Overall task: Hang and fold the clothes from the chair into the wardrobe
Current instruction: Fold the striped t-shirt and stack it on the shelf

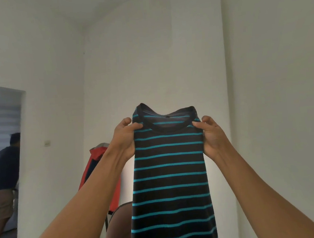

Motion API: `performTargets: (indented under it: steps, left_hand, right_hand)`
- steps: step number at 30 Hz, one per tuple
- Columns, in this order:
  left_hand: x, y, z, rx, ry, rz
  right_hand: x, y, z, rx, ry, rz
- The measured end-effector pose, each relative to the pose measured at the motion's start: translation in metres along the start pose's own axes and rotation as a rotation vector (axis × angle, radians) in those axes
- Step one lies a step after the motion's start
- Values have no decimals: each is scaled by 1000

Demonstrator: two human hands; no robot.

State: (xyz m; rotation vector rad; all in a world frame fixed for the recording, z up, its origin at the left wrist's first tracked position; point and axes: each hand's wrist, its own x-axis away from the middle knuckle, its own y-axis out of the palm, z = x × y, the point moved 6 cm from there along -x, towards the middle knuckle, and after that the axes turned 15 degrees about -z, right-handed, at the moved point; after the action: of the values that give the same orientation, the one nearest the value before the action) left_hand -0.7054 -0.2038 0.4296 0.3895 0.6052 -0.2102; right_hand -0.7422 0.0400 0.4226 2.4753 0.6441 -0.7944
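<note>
Held up at arm's length, the striped shirt (169, 167) hangs with its long axis straight down, collar uppermost, between the left hand (126, 139) and right hand (212, 135), each pinched shut on a shoulder, level and equally near it.

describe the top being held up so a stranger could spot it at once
Against the white wall corner, at centre, two raised arms hold up one garment. The striped top hangs from the left hand and right hand: navy with thin teal stripes, unlike the red garment behind.
</note>
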Motion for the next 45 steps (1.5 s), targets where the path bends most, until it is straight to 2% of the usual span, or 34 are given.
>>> performTargets:
  steps: [7, 11, 12, 15, 17, 19, 22, 24, 25, 26, 28, 30, 31, 34, 38, 41, 45]
  left_hand:
    - [6, 1, -10, -42, -90, -43]
    - [10, -17, -23, -372, -229, -85]
    - [11, -23, -28, -382, -264, -90]
    - [11, -34, -42, -177, -251, -75]
    - [11, -38, -48, -60, -202, -49]
    - [11, -42, -54, -25, -184, -60]
    - [11, -48, -65, -35, -208, -95]
    - [10, -55, -78, -39, -222, -81]
    - [9, -59, -86, -40, -228, -67]
    - [10, -63, -95, -38, -231, -52]
    - [9, -70, -113, -2, -230, -21]
    - [8, -79, -129, 30, -229, 3]
    - [7, -85, -137, 29, -235, 13]
    - [6, -109, -163, -5, -280, 63]
    - [9, -152, -213, -113, -360, 115]
    - [14, -182, -254, -116, -422, 142]
    - [19, -219, -313, -79, -511, 130]
  right_hand:
    - [5, 0, 21, 26, 194, -106]
    - [12, -5, 22, 481, 282, -109]
    - [12, -5, 27, 437, 303, -132]
    - [16, 7, 50, -36, 284, -222]
    - [16, 6, 63, -117, 295, -177]
    - [14, -2, 75, -52, 330, -104]
    - [8, -11, 82, 250, 341, -44]
    - [5, -12, 88, 463, 411, -44]
    - [4, -13, 95, 482, 462, -39]
    - [3, -13, 103, 427, 501, -35]
    - [2, -18, 126, 144, 534, -9]
    - [1, -27, 153, -104, 479, 41]
    - [1, -36, 167, -147, 455, 79]
    - [4, -61, 206, -59, 470, 140]
    - [2, -87, 256, 134, 533, 99]
    - [3, -99, 303, -3, 603, 106]
    - [8, -114, 375, -216, 697, 211]
